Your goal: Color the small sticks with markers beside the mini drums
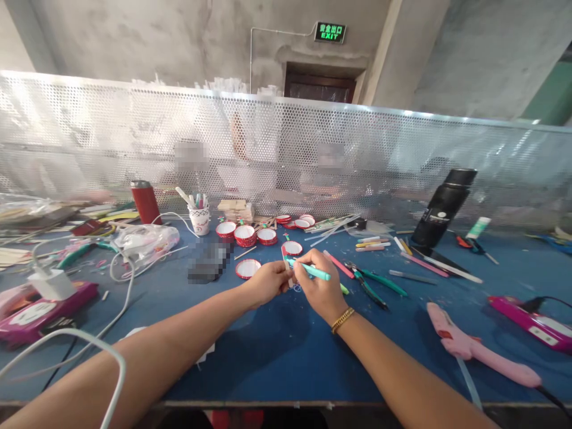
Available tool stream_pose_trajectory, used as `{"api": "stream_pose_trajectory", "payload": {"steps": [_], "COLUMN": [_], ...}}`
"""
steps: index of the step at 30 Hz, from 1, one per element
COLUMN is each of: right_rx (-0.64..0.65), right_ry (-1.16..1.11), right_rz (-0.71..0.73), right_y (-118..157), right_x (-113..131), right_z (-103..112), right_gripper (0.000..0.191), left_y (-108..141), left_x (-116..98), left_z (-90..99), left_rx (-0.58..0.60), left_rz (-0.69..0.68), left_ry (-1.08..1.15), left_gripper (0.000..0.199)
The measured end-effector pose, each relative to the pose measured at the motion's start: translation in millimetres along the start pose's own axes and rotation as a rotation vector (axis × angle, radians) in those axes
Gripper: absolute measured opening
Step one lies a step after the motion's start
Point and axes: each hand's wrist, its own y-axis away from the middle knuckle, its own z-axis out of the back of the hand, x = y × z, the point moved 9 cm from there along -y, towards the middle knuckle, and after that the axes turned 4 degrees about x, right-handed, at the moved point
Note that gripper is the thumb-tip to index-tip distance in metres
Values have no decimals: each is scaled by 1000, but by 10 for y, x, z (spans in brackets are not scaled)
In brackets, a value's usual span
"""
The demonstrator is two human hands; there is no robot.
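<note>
Near the middle of the blue table, my left hand [270, 282] pinches a small flat wooden stick [288, 275] held upright, its upper part coloured red. My right hand [320, 285] grips a turquoise marker pen [318, 271], whose tip end meets the stick near my left fingers. Just behind the hands lies a round white disc with a red rim [293, 248]. Another red-rimmed disc [248, 269] is on the table left of my left hand. Farther back stand several stacks of such discs [245, 236].
Green-handled pliers [374, 286] and a pink marker [338, 264] lie right of my hands. A pink glue gun [482, 351] rests at the right front, near a black bottle [442, 208]. At left are a cup of pens [199, 220], a red flask [145, 202] and white cables [127, 298].
</note>
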Motion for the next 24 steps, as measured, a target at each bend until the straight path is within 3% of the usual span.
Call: {"api": "stream_pose_trajectory", "payload": {"steps": [10, 16, 24], "right_rx": [-40, 17, -33], "right_ry": [32, 24, 10], "right_rz": [-11, 21, -5], "right_y": [-1, -2, 5], "right_x": [-46, 14, -49], "right_z": [37, -21, 23], "right_gripper": [12, 11, 11], "left_y": [16, -2, 1], "left_x": [-65, -16, -59], "left_z": [4, 38, 23], "left_rx": [-5, -39, -18], "left_rz": [-19, -16, -41], "left_ry": [-21, -63, -46], "left_gripper": [23, 27, 25]}}
